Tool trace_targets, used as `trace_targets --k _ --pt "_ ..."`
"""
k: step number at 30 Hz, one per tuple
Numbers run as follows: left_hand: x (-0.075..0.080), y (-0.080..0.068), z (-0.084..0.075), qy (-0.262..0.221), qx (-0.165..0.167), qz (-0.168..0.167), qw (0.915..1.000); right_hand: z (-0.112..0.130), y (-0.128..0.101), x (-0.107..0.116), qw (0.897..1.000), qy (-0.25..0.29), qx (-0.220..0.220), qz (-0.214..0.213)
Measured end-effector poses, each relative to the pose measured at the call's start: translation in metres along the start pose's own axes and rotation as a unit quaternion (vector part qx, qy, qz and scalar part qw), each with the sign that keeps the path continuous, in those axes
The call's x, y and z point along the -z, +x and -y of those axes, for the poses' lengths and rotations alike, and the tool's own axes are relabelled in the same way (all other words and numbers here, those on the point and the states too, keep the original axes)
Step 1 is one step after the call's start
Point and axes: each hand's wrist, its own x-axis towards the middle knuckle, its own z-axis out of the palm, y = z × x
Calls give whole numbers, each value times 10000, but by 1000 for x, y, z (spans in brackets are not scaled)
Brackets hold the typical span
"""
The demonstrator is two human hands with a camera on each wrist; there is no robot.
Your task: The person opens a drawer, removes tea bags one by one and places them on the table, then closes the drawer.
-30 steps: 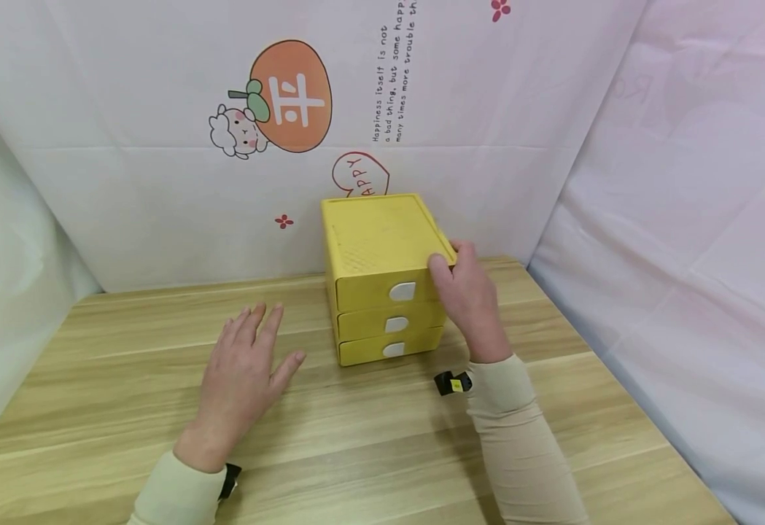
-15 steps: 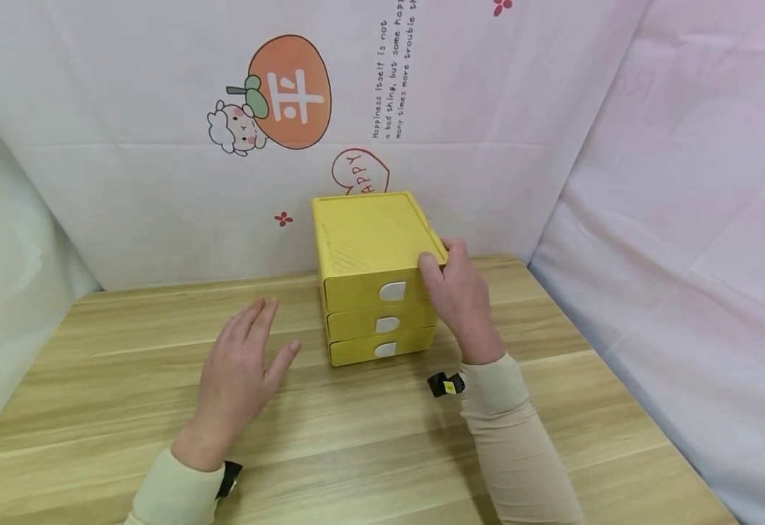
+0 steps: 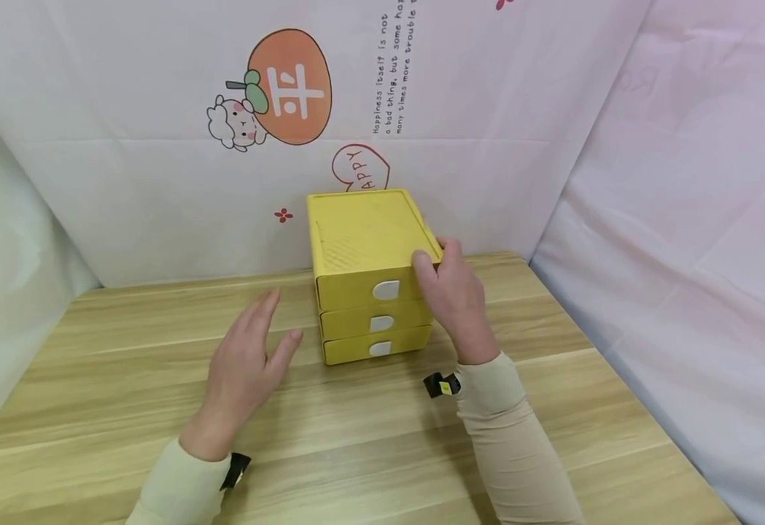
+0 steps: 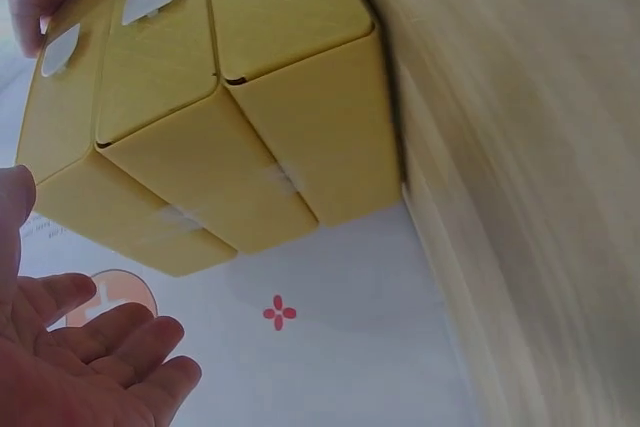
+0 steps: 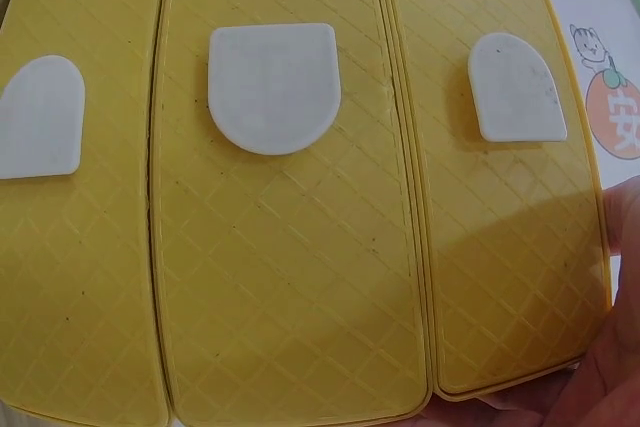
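Fingers of the right hand (image 3: 457,295) grasp the closed yellow drawer box (image 3: 369,270); left hand (image 3: 247,364) released.

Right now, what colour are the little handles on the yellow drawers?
White. The drawer handles are white tabs on the yellow drawer box; the right wrist view shows them best.

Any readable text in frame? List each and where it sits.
"Happiness itself is not a bad thing, but some happ… many times more trouble th…" runs vertically on the backdrop, cut off at the top.
"HAPPY" in a red speech bubble.
"平" on the orange fruit.
The yellow drawer box: no text.
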Motion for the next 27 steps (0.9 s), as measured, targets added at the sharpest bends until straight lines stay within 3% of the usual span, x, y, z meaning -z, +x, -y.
trace_targets --k 14,27 --pt "6 47 -15 -923 584 228 9938 9 1 -7 10000 27 -25 91" --pt "4 75 -26 -1539 694 -7 9856 14 -4 -10 9998 109 28 153"
